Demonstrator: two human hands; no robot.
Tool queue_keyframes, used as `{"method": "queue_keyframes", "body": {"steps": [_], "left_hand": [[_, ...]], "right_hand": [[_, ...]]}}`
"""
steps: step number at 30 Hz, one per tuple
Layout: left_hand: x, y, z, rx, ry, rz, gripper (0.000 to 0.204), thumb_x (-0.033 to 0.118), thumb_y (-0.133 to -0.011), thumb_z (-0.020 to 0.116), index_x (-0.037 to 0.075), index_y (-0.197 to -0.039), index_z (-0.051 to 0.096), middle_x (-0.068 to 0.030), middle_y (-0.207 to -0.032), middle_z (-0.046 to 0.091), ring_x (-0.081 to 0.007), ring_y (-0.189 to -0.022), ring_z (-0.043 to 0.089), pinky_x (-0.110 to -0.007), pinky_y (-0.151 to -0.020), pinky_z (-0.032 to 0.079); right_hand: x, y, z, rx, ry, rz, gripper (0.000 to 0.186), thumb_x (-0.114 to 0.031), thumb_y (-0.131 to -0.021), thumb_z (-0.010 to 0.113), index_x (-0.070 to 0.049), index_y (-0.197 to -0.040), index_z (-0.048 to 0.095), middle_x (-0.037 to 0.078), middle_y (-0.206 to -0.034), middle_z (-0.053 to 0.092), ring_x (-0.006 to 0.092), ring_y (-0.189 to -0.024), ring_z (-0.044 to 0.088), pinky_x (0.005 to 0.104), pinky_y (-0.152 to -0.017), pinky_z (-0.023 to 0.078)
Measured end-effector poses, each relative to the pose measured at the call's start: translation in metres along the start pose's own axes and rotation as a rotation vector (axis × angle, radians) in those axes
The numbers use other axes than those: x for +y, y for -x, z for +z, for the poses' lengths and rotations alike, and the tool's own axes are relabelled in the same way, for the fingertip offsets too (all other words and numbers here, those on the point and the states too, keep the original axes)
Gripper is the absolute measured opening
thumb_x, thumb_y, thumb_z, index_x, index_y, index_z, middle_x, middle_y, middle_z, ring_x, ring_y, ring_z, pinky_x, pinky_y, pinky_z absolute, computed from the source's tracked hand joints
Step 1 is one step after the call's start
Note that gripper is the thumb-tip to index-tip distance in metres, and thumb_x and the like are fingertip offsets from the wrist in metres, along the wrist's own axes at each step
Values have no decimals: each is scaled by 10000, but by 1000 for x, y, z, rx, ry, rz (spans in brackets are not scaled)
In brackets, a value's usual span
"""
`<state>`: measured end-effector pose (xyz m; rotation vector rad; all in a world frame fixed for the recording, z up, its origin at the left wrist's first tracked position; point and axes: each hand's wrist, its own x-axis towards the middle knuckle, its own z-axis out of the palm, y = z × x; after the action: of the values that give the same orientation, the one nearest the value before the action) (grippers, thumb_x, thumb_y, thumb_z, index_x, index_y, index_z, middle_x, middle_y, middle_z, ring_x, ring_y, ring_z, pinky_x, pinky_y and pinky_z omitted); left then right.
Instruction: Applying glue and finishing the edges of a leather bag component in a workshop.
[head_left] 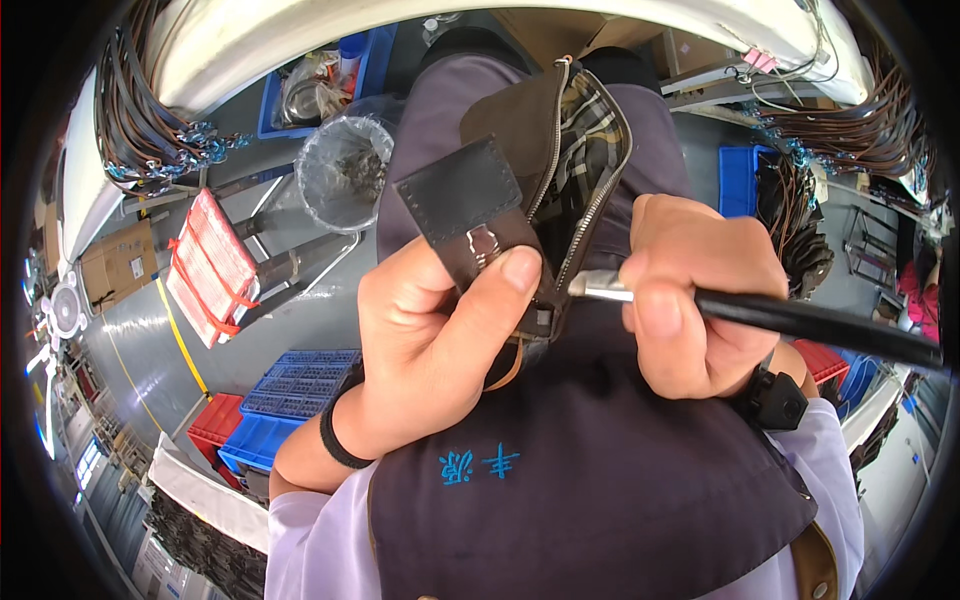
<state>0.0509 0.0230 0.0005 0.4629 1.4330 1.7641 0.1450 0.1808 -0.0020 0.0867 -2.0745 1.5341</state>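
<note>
A dark brown zippered pouch (512,120) lies across my lap, its zip open on a plaid lining (590,135). My left hand (425,335) pinches a dark leather strap of the pouch between thumb and fingers. The strap's black stitched end piece (463,190) sticks up past the fingers, with light, whitish marks on the brown leather below it. In my right hand (705,290) is a brush with a thick black handle (820,322) and a metal collar. Its pale bristles (583,283) point left toward the pouch's zip, close to my left thumb; I cannot tell whether they touch the pouch.
Beyond my knees curves a white work surface (270,45), with brown straps (150,115) hanging at left and more straps (850,130) at right. A plastic-lined bin (318,185) stands left of my leg. Further left are a red-tied bundle (210,265) and blue crates (300,385).
</note>
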Motion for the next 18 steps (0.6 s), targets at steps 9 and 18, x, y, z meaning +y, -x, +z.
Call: {"method": "queue_keyframes", "body": {"steps": [9,18], "left_hand": [[-1,1,0,7,23,-1,74,41,-903,553,-1,-869,604,44,-730,548,-8,-647,428,-182,-557,358],[-5,2,2,-4,-34,54,74,41,-905,551,-2,-876,603,39,-744,551,-10,-668,441,-184,-576,363]], "right_hand": [[3,-2,-4,-68,-1,-34,72,-22,-821,512,44,-842,529,72,-608,504,156,-474,431,312,-445,322],[5,-7,2,-160,6,-56,40,-4,-836,521,27,-859,528,84,-697,523,132,-516,440,278,-470,348]]}}
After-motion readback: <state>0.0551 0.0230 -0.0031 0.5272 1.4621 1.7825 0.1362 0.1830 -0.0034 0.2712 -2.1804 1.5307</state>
